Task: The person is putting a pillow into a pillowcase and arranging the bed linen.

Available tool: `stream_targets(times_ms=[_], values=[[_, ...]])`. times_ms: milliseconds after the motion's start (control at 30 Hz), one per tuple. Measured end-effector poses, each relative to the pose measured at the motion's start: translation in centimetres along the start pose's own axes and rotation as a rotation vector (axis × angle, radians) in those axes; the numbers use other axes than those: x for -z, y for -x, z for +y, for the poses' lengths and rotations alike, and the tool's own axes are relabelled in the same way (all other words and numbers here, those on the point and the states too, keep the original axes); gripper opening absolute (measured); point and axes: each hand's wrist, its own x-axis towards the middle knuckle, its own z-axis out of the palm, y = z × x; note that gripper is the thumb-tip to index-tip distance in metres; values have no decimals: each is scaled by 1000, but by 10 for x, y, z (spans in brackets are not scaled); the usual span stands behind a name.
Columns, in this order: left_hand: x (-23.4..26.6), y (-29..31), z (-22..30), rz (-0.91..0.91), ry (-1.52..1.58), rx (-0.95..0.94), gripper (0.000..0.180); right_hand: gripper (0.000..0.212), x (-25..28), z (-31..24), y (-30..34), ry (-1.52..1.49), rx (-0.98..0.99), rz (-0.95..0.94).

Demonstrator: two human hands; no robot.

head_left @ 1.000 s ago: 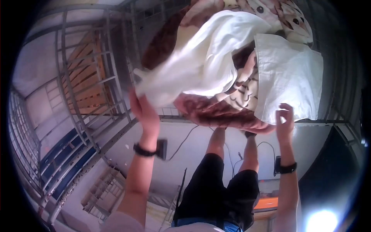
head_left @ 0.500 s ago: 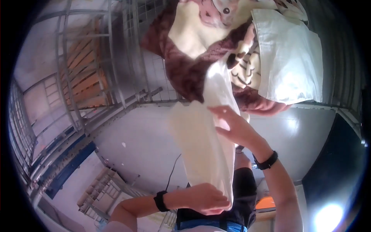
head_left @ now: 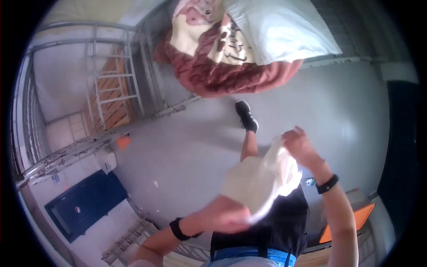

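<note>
A cream-white cloth point(head_left: 253, 178) hangs bunched between my hands, in front of my dark shorts. Its kind is unclear. My left hand point(head_left: 227, 216), blurred by motion, is closed on the cloth's lower near end. Higher and to the right, my right hand point(head_left: 300, 144) pinches the gathered opposite end. Beyond my hands, a maroon and cream blanket point(head_left: 235, 80) with a cartoon print droops over the bed edge. A white folded cloth or pillow point(head_left: 284, 31) lies on top of it.
A metal bunk frame with a ladder point(head_left: 115, 84) stands at the left. One foot in a black shoe point(head_left: 246, 116) is on the grey floor point(head_left: 178, 151). A blue door point(head_left: 86, 202) shows lower left, and an orange-topped stool or chair point(head_left: 347, 222) stands lower right.
The cloth has come away from the bed toward my body and bunched up. My right hand has moved right and closed on it. My view has shifted, showing more floor.
</note>
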Motion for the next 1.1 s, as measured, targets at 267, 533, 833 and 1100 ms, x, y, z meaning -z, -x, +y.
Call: stream_targets(times_ms=[267, 533, 833, 1100], values=[[33, 68, 34, 542, -504, 514, 24, 17, 204, -102, 122, -504, -508, 585], [37, 134, 108, 533, -729, 404, 36, 20, 252, -274, 164, -385, -191, 781], [-53, 166, 245, 477, -609, -269, 73, 17, 228, -426, 157, -314, 62, 602], [-56, 212, 214, 426, -321, 36, 30, 34, 188, -445, 194, -446, -100, 322]])
